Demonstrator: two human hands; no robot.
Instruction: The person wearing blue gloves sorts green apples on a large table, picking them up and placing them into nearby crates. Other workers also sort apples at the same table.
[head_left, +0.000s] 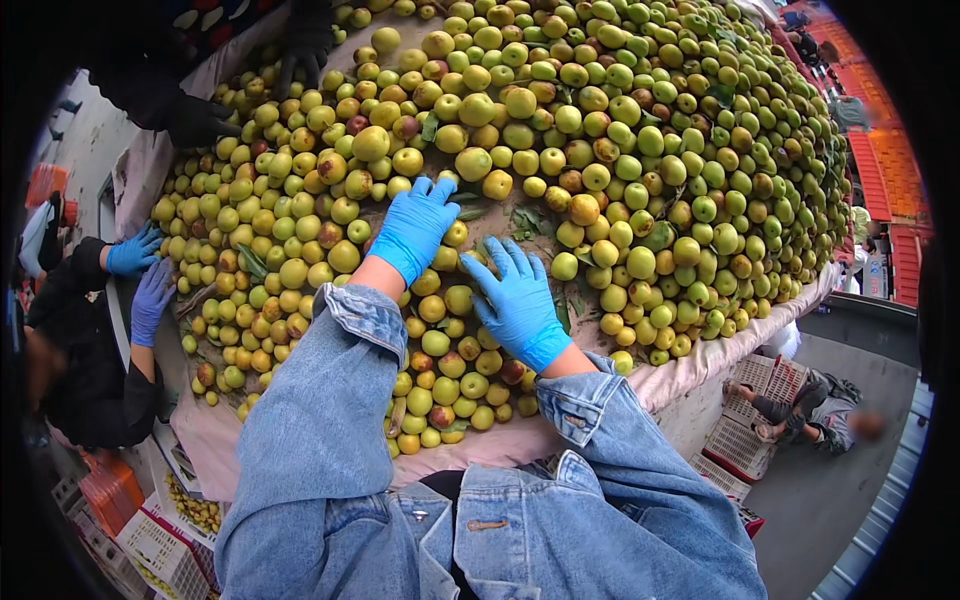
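A large heap of green and reddish-brown jujubes (697, 157) spreads before me on a pale cloth (517, 444). My left hand (417, 223), in a blue disposable glove, rests palm down among the fruit with its fingertips against jujubes. What lies under its palm is hidden. Just to its right and nearer me, my right hand (517, 304), gloved alike, has its fingers apart and thumb beside some jujubes. No fruit shows in its grasp. Smaller jujubes (450, 364) lie between my forearms. Green leaves (529, 223) lie on bare cloth just beyond my right hand.
Another person's blue-gloved hand (135, 251) and purple-gloved hand (152, 301) touch the heap's left edge. Black-gloved hands (196, 120) reach in at upper left. Plastic crates (163, 551) stand below left. A person (814, 412) is by crates (739, 442) at right.
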